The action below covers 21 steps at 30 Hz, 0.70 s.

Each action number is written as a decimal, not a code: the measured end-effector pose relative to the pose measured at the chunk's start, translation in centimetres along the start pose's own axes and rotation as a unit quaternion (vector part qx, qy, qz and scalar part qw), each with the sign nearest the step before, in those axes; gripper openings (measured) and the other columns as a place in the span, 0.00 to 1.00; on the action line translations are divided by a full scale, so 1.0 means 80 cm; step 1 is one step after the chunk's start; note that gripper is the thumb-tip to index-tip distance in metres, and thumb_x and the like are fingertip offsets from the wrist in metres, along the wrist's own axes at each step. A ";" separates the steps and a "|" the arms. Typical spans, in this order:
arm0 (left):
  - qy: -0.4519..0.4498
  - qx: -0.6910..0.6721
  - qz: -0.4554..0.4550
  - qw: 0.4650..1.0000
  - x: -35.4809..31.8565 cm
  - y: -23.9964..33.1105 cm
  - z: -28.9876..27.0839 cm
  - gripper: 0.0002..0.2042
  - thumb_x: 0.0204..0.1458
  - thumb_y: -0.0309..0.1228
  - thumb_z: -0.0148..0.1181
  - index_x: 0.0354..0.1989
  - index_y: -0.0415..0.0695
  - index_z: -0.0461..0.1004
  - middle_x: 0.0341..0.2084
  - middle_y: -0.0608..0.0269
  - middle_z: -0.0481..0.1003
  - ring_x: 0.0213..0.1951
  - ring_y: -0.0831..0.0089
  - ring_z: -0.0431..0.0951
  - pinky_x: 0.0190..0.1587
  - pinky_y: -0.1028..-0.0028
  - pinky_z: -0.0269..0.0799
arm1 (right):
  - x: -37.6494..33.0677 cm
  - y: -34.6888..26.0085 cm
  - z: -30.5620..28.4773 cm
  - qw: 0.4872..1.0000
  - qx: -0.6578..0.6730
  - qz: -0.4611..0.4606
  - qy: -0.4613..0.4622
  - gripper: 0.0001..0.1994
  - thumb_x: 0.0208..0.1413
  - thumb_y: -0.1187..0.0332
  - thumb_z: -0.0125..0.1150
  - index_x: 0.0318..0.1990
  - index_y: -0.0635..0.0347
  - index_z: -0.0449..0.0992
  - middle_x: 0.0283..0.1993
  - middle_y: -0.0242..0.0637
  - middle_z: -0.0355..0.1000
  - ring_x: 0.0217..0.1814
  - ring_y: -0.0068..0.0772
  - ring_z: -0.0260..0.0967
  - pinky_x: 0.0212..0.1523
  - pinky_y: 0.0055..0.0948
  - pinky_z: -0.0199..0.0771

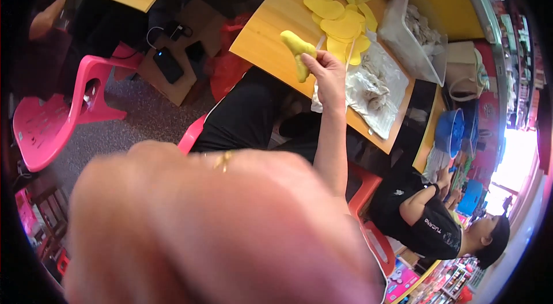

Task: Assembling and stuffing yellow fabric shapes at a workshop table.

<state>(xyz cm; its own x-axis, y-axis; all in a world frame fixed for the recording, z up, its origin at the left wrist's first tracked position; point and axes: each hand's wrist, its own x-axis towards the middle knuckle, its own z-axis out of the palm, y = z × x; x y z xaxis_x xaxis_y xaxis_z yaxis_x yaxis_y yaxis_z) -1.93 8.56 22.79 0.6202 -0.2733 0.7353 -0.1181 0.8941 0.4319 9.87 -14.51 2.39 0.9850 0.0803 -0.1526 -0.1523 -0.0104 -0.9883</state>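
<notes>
the person's left hand (219, 217), wearing a gold-coloured ring (223, 160), looms large and blurred near the camera; whether its fingers grip anything cannot be told. well apart from it, the right hand (329, 76) pinches a curved, two-lobed yellow fabric piece (296, 48) between thumb and fingers, by its right side, above the table's near edge.

the piece looks light, soft and a little thick, likely to bend easily, with small risk of slipping or breaking. a pinch at the bend where the lobes meet seems the surest hold; a grip at one tip would probably let the other droop.

at the far left stands a glossy pink plastic chair (43, 134). next, a black rectangular device with a small blue light (167, 65) lies on a flat brown cardboard sheet (187, 82), with a crumpled red plastic bag (223, 76) to its right. on the yellow-brown wooden table (259, 39), flat rounded yellow fabric cut-outs (344, 25) overlap in a pile, beside a crumpled white plastic sheet (391, 88) bearing greyish material. farther right come a translucent plastic bin (435, 65) and a black-shirted co-worker (426, 217).
</notes>
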 end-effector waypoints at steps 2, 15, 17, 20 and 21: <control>-0.025 -0.018 0.016 0.999 0.011 0.004 0.006 0.07 0.53 0.29 0.56 0.28 0.38 0.75 0.26 0.60 0.74 0.32 0.68 0.75 0.40 0.69 0.72 | 0.002 0.004 0.004 0.993 0.106 0.033 -0.029 0.12 0.44 0.73 0.68 0.38 0.65 0.77 0.31 0.46 0.75 0.28 0.36 0.73 0.31 0.29 0.71; 0.033 0.742 -0.126 0.658 -0.043 -0.084 -0.091 0.21 0.40 0.17 0.63 0.47 0.43 0.75 0.52 0.55 0.69 0.57 0.60 0.67 0.59 0.64 0.63 | -0.045 -0.034 0.013 0.991 0.125 0.029 0.028 0.07 0.52 0.71 0.65 0.33 0.66 0.74 0.29 0.32 0.73 0.27 0.16 0.68 0.30 0.16 0.68; 0.033 0.785 -0.131 0.605 -0.068 -0.122 -0.117 0.22 0.40 0.16 0.63 0.48 0.44 0.75 0.53 0.56 0.69 0.57 0.60 0.67 0.59 0.63 0.63 | -0.057 -0.039 0.017 0.989 0.137 0.045 0.019 0.07 0.53 0.71 0.64 0.33 0.67 0.74 0.30 0.33 0.73 0.27 0.16 0.68 0.30 0.16 0.68; 0.014 0.779 -0.067 0.624 -0.101 -0.150 -0.141 0.20 0.41 0.17 0.62 0.46 0.43 0.75 0.51 0.56 0.70 0.53 0.58 0.70 0.57 0.64 0.65 | -0.069 -0.041 0.018 0.984 0.168 0.055 -0.020 0.06 0.56 0.72 0.61 0.37 0.67 0.75 0.31 0.32 0.73 0.30 0.17 0.69 0.32 0.16 0.69; 0.106 0.699 -0.103 0.699 -0.109 -0.156 -0.143 0.17 0.44 0.17 0.60 0.45 0.42 0.75 0.49 0.57 0.72 0.51 0.59 0.72 0.56 0.65 0.67 | -0.071 -0.041 0.015 0.985 0.167 0.046 -0.025 0.07 0.57 0.72 0.60 0.40 0.67 0.75 0.33 0.32 0.73 0.31 0.18 0.69 0.33 0.17 0.69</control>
<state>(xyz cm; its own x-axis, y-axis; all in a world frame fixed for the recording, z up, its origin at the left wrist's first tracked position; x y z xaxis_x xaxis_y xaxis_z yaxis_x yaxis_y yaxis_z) 2.99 3.88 4.99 0.8188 -0.1544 0.5529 -0.5612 -0.4185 0.7141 4.68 -13.73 6.54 0.9622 0.1425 -0.2323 -0.2661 0.3070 -0.9138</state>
